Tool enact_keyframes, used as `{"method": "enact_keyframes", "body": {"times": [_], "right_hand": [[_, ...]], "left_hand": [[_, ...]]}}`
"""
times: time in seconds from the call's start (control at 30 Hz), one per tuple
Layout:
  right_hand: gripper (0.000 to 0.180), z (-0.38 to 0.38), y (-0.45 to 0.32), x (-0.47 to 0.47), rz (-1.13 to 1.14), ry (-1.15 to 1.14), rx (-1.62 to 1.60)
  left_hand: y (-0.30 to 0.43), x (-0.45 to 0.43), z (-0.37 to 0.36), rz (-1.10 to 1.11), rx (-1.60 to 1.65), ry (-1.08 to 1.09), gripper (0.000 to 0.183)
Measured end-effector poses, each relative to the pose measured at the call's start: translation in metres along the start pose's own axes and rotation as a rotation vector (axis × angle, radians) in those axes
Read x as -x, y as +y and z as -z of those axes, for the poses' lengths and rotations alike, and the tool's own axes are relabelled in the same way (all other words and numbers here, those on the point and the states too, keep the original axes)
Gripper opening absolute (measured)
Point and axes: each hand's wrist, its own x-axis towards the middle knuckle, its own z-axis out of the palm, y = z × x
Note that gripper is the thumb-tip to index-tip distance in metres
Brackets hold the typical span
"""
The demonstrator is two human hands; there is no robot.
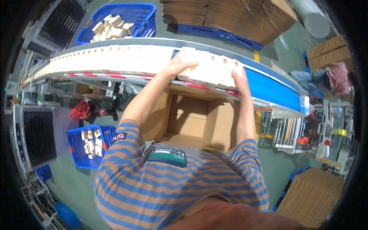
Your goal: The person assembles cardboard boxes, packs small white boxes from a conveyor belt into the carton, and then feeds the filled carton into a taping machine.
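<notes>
On the conveyor, a row of white packs [212,67] is squeezed between my two hands. My left hand [179,66] presses the row's left end, its thumb across the near side. At the right end my right hand [241,80] holds with fingers behind and thumb in front. A long line of similar white packs [115,59] stands to the left on the belt, overexposed. Below the conveyor's near edge, between my forearms, an open cardboard box [188,115] shows a bare inside with its flaps spread.
The blue conveyor belt [270,86] runs right. Blue baskets [143,17] [83,164] with small boxes stand beyond the conveyor and at lower left. Stacked cardboard [227,17] lies on a blue pallet behind. A person [330,76] is at far right, near cartons.
</notes>
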Motion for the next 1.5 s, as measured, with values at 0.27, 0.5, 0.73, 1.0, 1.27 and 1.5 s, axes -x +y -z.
{"method": "enact_keyframes", "body": {"times": [0.27, 0.5, 0.73, 1.0, 1.27, 1.5], "right_hand": [[0.047, -0.096, -0.088, 0.014, 0.052, -0.258, -0.247], [0.054, -0.163, -0.034, -0.001, 0.194, -0.136, 0.475], [0.061, -0.091, 0.036, -0.023, -0.033, -0.184, 0.08], [0.06, -0.004, -0.019, 0.043, -0.055, 0.106, -0.282], [0.045, 0.007, 0.017, 0.186, -0.572, -0.294, 0.094], [0.031, -0.039, 0.065, 0.115, -0.069, -0.445, 1.001]], "left_hand": [[0.085, 0.077, 0.138, -0.033, -0.213, 0.341, 0.063], [0.036, 0.106, 0.172, 0.224, 0.26, 0.463, 0.066], [-0.052, 0.04, 0.124, 0.212, 0.461, 0.308, 0.082], [0.009, 0.077, 0.052, -0.035, 0.271, -0.031, 0.076], [-0.077, 0.201, 0.0, 0.502, 0.212, 0.033, 0.063], [-0.08, 0.115, -0.049, 0.124, -1.137, -0.312, 0.028]]}}
